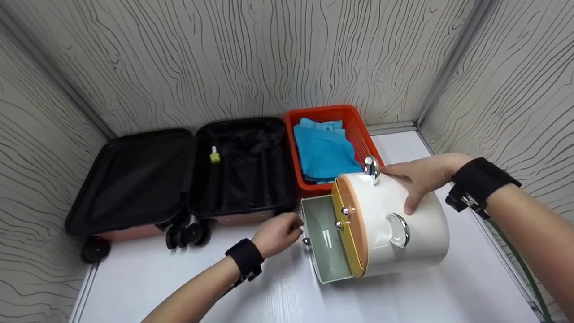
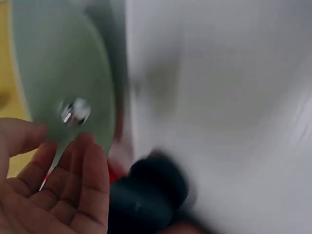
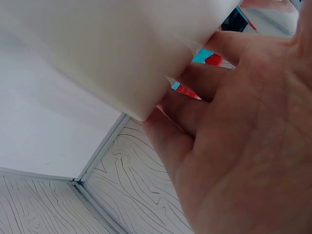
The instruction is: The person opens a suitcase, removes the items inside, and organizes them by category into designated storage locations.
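Observation:
A white rounded cabinet (image 1: 421, 229) with chrome fittings stands on the table, its drawer fronts facing left. Its pale green drawer (image 1: 329, 237) is pulled out; the yellow drawer front (image 1: 347, 237) and orange drawer front (image 1: 356, 215) lie behind it. My right hand (image 1: 421, 177) rests spread on the cabinet, thumb on its white side and fingers along the far edge. Beside the green drawer's front is my left hand (image 1: 278, 233), fingers loosely bent. In the left wrist view, its fingertips are just below the drawer's chrome knob (image 2: 75, 112), not around it; whether they touch the drawer front is unclear.
An open suitcase (image 1: 242, 179) with black lining lies at the left, its wheels toward me. Inside is a small yellow-green bottle (image 1: 215, 156) with a white cap. A red basket (image 1: 363, 139) holding folded blue cloth (image 1: 325, 150) stands behind the cabinet. Patterned walls (image 1: 251, 58) enclose the table.

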### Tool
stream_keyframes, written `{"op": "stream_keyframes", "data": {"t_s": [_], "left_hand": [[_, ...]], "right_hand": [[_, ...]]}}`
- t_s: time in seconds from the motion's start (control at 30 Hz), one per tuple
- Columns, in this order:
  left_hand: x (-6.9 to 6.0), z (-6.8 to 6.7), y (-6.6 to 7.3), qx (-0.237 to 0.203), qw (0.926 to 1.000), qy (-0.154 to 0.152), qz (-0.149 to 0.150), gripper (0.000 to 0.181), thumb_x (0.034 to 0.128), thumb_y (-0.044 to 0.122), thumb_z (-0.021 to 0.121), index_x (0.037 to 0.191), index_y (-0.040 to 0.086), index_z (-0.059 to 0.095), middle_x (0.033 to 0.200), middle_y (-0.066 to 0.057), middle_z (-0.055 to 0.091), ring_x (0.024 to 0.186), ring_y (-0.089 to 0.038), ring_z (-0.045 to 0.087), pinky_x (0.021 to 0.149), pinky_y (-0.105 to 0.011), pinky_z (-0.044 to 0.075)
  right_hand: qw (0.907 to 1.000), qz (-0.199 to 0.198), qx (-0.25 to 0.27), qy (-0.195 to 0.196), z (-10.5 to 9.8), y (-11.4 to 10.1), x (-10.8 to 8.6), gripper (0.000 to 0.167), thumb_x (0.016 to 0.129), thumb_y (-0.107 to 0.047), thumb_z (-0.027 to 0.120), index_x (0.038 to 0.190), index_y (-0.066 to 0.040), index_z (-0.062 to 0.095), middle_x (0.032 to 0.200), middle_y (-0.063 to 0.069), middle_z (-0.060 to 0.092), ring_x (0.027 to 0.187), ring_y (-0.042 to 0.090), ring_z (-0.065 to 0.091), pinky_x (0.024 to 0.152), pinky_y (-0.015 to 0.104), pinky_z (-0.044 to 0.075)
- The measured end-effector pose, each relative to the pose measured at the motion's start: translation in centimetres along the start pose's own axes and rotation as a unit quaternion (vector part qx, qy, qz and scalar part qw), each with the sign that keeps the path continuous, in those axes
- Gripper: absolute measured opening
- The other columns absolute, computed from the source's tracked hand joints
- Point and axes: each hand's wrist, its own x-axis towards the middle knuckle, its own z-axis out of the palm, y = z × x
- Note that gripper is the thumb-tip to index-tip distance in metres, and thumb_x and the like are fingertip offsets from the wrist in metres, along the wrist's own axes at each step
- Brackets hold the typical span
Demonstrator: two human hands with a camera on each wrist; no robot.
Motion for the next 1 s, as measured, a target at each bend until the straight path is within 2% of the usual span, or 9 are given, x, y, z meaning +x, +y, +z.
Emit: {"op": "stream_keyframes", "data": {"t_s": [0.13,0.23,0.3,0.4,0.53,0.7,0.83,0.93,1.0], "left_hand": [[0.7,-4.1,-1.4,0.025,0.9987,0.043,-0.011,0.018,0.0960,0.021,0.070,0.112,0.013,0.074,0.105,-0.002,0.071,0.093,-0.018,0.066,0.083,-0.039,0.054],[1.2,-6.7,-3.7,0.072,0.9945,0.050,-0.058,0.032,0.0963,0.025,0.070,0.124,0.009,0.070,0.118,-0.010,0.069,0.107,-0.029,0.064,0.092,-0.046,0.052],[1.6,-8.2,-5.5,0.103,0.9884,0.033,-0.107,0.046,0.0985,0.030,0.067,0.137,0.005,0.062,0.132,-0.017,0.063,0.120,-0.037,0.059,0.101,-0.052,0.047],[2.1,-10.1,-8.0,0.137,0.9725,-0.021,-0.187,0.064,0.1036,0.037,0.059,0.154,0.001,0.042,0.154,-0.025,0.043,0.141,-0.045,0.040,0.114,-0.059,0.031],[3.0,-11.6,-10.6,0.164,0.9523,-0.082,-0.244,0.072,0.1078,0.042,0.048,0.161,0.000,0.024,0.164,-0.027,0.022,0.151,-0.046,0.019,0.121,-0.062,0.013],[3.5,-12.5,-12.3,0.181,0.9427,-0.089,-0.266,0.070,0.1092,0.040,0.044,0.160,-0.004,0.023,0.165,-0.028,0.019,0.152,-0.046,0.015,0.122,-0.059,0.012],[3.8,-12.6,-12.3,0.170,0.9408,-0.110,-0.272,0.070,0.1095,0.041,0.042,0.159,-0.005,0.025,0.164,-0.029,0.021,0.151,-0.045,0.017,0.121,-0.059,0.013],[3.6,-12.7,-11.5,0.134,0.9467,-0.145,-0.254,0.068,0.1096,0.044,0.040,0.155,-0.006,0.035,0.159,-0.029,0.034,0.148,-0.046,0.028,0.119,-0.059,0.022],[3.1,-12.6,-10.8,0.082,0.9522,-0.172,-0.239,0.069,0.1080,0.051,0.040,0.152,-0.002,0.044,0.155,-0.026,0.043,0.144,-0.044,0.036,0.117,-0.057,0.028]], "right_hand": [[1.0000,0.001,-0.001,-0.001,-0.1,-0.1,0.0,0.115,0.076,-0.034,0.090,0.163,-0.005,0.020,0.129,0.010,0.054,0.120,0.032,0.051,0.101,0.057,0.046],[1.0000,0.000,0.000,0.000,-0.1,-0.1,-0.1,0.115,0.076,-0.033,0.090,0.163,-0.006,0.020,0.130,0.010,0.054,0.120,0.032,0.050,0.102,0.056,0.045],[1.0000,0.002,0.002,-0.001,-0.2,0.0,0.0,0.116,0.076,-0.031,0.090,0.163,-0.007,0.019,0.130,0.011,0.053,0.120,0.033,0.050,0.101,0.055,0.045],[0.9999,0.010,0.006,-0.003,-0.1,0.1,0.0,0.116,0.076,-0.031,0.090,0.164,-0.008,0.018,0.130,0.011,0.053,0.120,0.033,0.050,0.100,0.054,0.046],[0.9999,0.016,0.005,-0.003,-0.1,0.2,0.0,0.116,0.076,-0.032,0.090,0.164,-0.008,0.018,0.129,0.011,0.053,0.119,0.033,0.050,0.099,0.055,0.047],[1.0000,0.006,0.007,-0.003,-0.1,0.1,0.0,0.115,0.076,-0.033,0.090,0.163,-0.007,0.020,0.129,0.010,0.054,0.119,0.032,0.051,0.099,0.056,0.047],[1.0000,0.006,0.006,0.000,-0.1,0.0,-0.1,0.114,0.076,-0.033,0.090,0.163,-0.007,0.021,0.132,0.010,0.054,0.120,0.032,0.051,0.101,0.057,0.046],[1.0000,0.005,0.004,0.004,-0.1,0.0,-0.2,0.114,0.075,-0.033,0.090,0.162,-0.006,0.021,0.134,0.011,0.052,0.121,0.032,0.050,0.101,0.056,0.045],[1.0000,0.003,0.005,0.004,-0.2,0.1,-0.3,0.114,0.075,-0.032,0.090,0.162,-0.005,0.021,0.134,0.010,0.052,0.121,0.032,0.050,0.101,0.054,0.045]]}}
